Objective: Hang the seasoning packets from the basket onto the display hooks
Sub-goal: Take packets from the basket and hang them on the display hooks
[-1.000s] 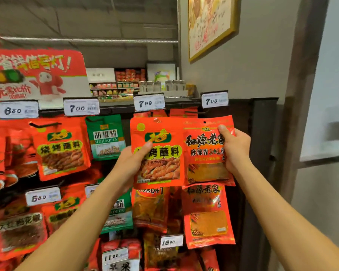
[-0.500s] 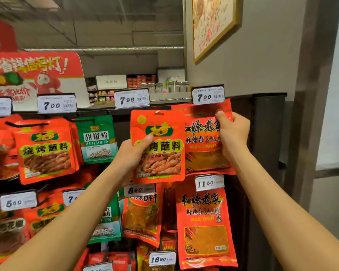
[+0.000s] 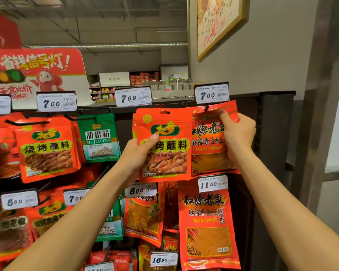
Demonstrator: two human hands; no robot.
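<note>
Left hand: my left hand (image 3: 140, 153) holds up a glossy orange-red plastic seasoning packet with a green logo and a picture of grilled meat (image 3: 164, 145); my thumb lies across its front at the left edge and the other fingers are curled behind it.
Barbecue packet: it is upright, in front of the top row of the display, and its right edge overlaps the packet in my other hand. Its hang hole at the top sits below the 7.99 price tag (image 3: 133, 97); I cannot tell whether it is on a hook.
Right hand: my right hand (image 3: 237, 133) pinches the upper right corner of a red plastic spice packet printed with yellow powder and black characters (image 3: 207, 145), thumb in front, fingers wrapped round the edge.
Red spice packet: its top edge is up at the black metal display hook (image 3: 206, 108) just under the white 7.00 price tag (image 3: 211, 93); the foil there is crumpled, and whether the hole is over the hook I cannot tell.
Below: a matching red packet (image 3: 207, 227) hangs under the 11.50 tag (image 3: 212, 183).
Left of me: a green pepper-powder packet (image 3: 99, 137) and more orange barbecue packets (image 3: 47, 149) hang in the same row.
</note>
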